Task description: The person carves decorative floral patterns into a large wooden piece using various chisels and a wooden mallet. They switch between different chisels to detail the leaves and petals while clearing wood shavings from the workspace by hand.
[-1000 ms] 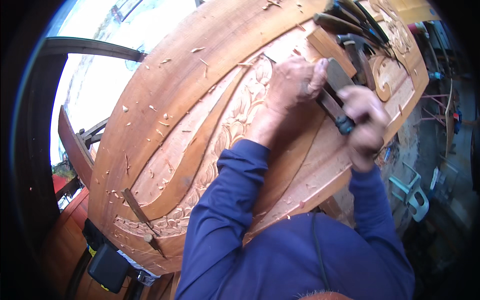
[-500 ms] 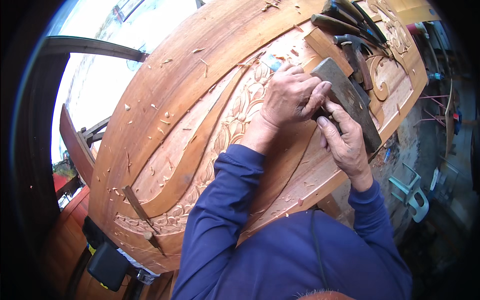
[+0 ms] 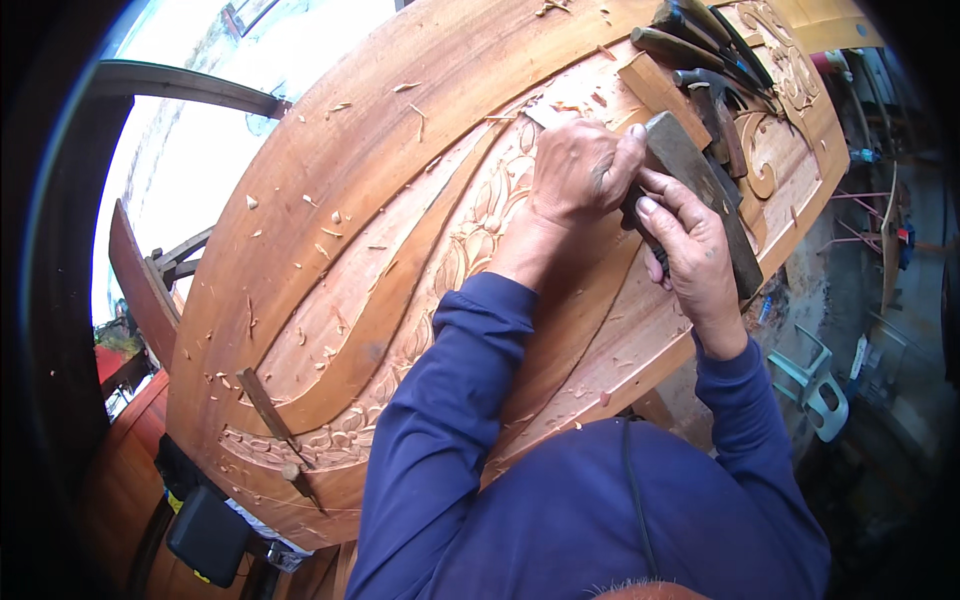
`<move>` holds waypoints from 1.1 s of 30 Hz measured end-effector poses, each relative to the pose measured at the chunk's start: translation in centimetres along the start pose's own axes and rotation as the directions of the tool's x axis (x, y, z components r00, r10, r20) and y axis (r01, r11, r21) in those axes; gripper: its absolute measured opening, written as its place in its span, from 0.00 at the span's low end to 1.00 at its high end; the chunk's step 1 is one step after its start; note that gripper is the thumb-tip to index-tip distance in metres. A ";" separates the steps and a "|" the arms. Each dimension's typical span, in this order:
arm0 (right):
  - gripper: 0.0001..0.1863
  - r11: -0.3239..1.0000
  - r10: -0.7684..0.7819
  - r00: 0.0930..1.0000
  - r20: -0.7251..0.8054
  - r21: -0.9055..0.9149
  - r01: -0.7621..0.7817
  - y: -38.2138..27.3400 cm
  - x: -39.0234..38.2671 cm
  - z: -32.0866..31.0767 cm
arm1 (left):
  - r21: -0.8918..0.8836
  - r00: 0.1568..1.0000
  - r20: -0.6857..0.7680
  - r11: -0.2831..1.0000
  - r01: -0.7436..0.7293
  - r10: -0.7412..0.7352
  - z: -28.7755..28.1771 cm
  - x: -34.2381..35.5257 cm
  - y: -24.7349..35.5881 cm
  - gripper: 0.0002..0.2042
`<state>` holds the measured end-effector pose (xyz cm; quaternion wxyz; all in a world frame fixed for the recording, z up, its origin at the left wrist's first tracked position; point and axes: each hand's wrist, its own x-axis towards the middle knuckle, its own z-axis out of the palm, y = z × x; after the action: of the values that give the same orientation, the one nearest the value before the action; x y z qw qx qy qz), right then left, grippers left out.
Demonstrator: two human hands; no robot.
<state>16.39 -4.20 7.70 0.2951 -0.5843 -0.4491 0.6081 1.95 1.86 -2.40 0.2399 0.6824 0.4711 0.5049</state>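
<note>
Carving seems the step in hand: from afar, I see the left hand (image 3: 582, 170) closed round a chisel-like tool (image 3: 544, 117), the right hand (image 3: 692, 240) gripping its dark handle (image 3: 631, 210), tip beside leaf relief (image 3: 470, 250). Next calls for steady pressure, I judge.

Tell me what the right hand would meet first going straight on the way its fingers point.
Beyond the dark handle that it already touches, the right hand would probably meet the left hand, up and to the left in the picture; depth is unclear.
</note>
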 end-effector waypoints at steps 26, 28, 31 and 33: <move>0.21 0.991 -0.069 0.997 0.035 -0.109 0.072 0.8 -0.5 -1.8 | -0.103 0.991 0.115 0.993 -0.063 0.075 0.2 0.2 0.6 0.22; 0.21 0.995 -0.046 0.999 0.029 -0.089 0.049 0.4 0.1 -1.5 | -0.087 0.994 0.101 0.996 -0.022 0.031 0.4 0.7 0.2 0.22; 0.19 0.996 -0.047 0.999 0.008 -0.082 0.047 0.1 0.5 -1.4 | -0.084 0.997 0.073 0.996 0.018 -0.012 0.8 1.0 -0.1 0.24; 0.18 0.986 -0.060 0.998 -0.012 -0.158 0.057 -0.4 0.3 -1.3 | -0.111 1.000 0.030 0.994 0.005 -0.002 1.1 0.9 -0.2 0.25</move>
<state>17.57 -3.52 8.03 0.2695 -0.5973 -0.5102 0.5571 2.92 2.92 -2.53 0.2853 0.6744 0.4400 0.5198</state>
